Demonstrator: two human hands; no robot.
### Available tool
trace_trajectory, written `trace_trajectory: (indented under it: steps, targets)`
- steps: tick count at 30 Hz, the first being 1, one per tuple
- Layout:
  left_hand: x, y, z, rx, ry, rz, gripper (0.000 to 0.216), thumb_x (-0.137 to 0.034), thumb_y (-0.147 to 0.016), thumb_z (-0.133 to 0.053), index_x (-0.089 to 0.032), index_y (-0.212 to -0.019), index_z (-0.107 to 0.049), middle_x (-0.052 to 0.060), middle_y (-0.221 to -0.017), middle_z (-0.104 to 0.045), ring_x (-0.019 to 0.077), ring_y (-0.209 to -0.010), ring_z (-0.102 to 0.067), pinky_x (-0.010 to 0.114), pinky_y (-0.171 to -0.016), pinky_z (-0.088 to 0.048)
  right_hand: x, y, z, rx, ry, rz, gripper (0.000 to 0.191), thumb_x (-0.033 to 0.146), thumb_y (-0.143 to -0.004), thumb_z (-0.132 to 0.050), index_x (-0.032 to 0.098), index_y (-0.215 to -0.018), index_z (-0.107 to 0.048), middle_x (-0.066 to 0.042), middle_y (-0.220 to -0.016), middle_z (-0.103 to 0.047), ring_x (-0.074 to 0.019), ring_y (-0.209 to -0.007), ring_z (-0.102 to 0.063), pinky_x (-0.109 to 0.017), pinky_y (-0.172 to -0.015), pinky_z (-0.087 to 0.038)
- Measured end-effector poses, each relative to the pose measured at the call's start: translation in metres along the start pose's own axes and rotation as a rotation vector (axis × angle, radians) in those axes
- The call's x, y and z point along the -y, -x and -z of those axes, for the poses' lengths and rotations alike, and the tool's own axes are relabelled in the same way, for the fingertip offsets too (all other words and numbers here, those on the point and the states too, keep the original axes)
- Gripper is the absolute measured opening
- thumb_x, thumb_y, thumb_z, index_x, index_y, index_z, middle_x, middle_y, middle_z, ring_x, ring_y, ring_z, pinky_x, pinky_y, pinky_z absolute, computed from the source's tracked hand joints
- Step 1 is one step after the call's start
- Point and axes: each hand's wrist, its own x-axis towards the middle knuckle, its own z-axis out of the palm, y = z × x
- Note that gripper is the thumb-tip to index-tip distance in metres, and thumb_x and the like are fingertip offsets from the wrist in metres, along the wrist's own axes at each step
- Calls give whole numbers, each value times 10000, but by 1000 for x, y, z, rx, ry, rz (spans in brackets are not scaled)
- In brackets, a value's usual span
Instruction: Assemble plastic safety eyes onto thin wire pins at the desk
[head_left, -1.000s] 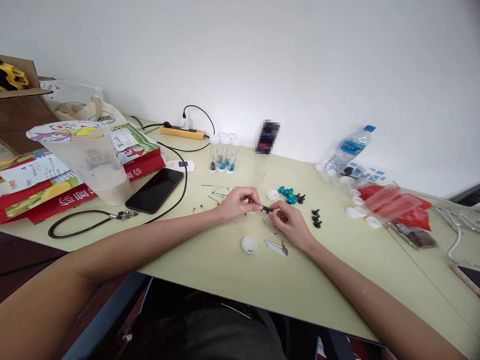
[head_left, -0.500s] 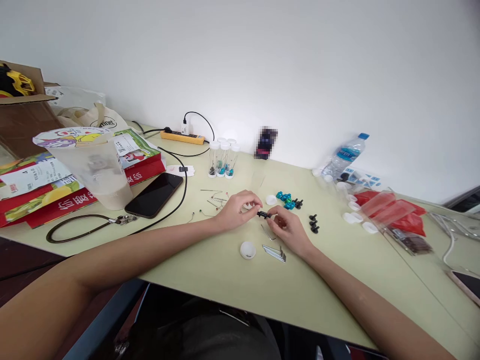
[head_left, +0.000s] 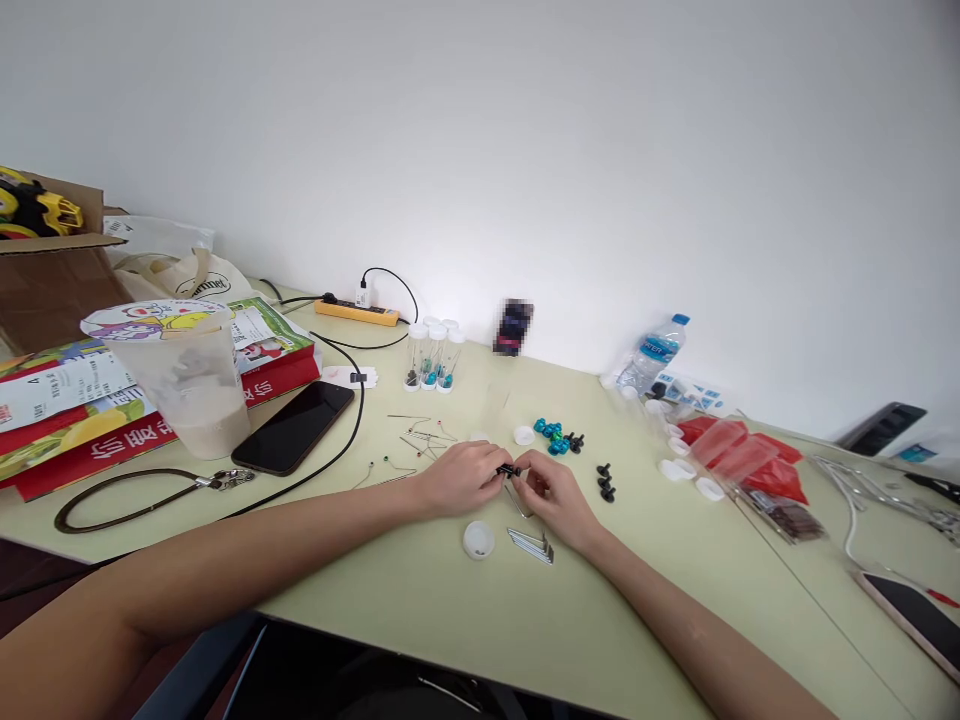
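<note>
A small black part (head_left: 508,470) is pinched between the fingertips of both hands above the middle of the table; its exact kind is too small to make out. My left hand (head_left: 459,478) is closed on its left end, back of the hand upward. On the other end, the thumb and fingers of my right hand (head_left: 556,498) are closed. Just below the hands lie several L-shaped metal hex keys (head_left: 531,546) and a round white cap (head_left: 478,540) with tiny bits inside. Beyond the right hand are shiny blue parts (head_left: 555,440) and several black knob-like pieces (head_left: 605,484).
Capped clear tubes (head_left: 433,360) stand near the wall. Thin wire pieces (head_left: 426,437) lie left of my hands. Further left are a phone (head_left: 294,428), a drink cup (head_left: 184,385) and a cable (head_left: 358,400). Red bags (head_left: 750,455) and a water bottle (head_left: 654,355) are right.
The whole view has shifted, so things sit lower and further left. My left hand has rolled over the black part, its fingers curling closer. Both hands keep their hold.
</note>
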Motion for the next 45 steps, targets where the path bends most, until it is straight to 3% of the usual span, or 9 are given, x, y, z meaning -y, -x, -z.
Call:
trace_trajectory:
  steps: [10, 18, 31, 45]
  targets:
    - [-4, -1, 3, 3, -48, 33, 91, -196, -854, -356, -187, -865, -445, 25, -762, -558, 163, -709, -529, 255, -607, -376, -1, -1, -1, -10, -19, -51, 180, 339, -873, -422, 197, -832, -525, 45, -585, -443, -95, -489, -382, -223, -479, -306]
    - [1, -2, -1, -33, 67, 177, 109, -223, -844, -391, -203, -918, -469, 18, -831, -596, 157, -754, -565, 255, -676, -411, 0, 0, -1, -46, -126, -38, 171, 317, -842, -479, 227, -987, -479, 2, -848, -559, -80, -500, -416, -213, -458, -341]
    - [0, -3, 2, -7, 73, 175, 97, -218, -825, -403, -203, -880, -481, 0, -761, -582, 147, -688, -545, 239, -612, -388, 1, 0, 0, -78, -15, -30, 175, 362, -844, -475, 203, -890, -531, 26, -625, -513, -100, -498, -419, -220, -469, -343]
    - [0, -3, 2, 15, 104, 148, 111, -229, -851, -377, -201, -907, -469, 22, -828, -595, 161, -762, -560, 254, -653, -404, -1, 0, 1, -39, -27, -86, 246, 414, -868, -423, 198, -858, -538, 22, -596, -510, -110, -491, -431, -234, -470, -342]
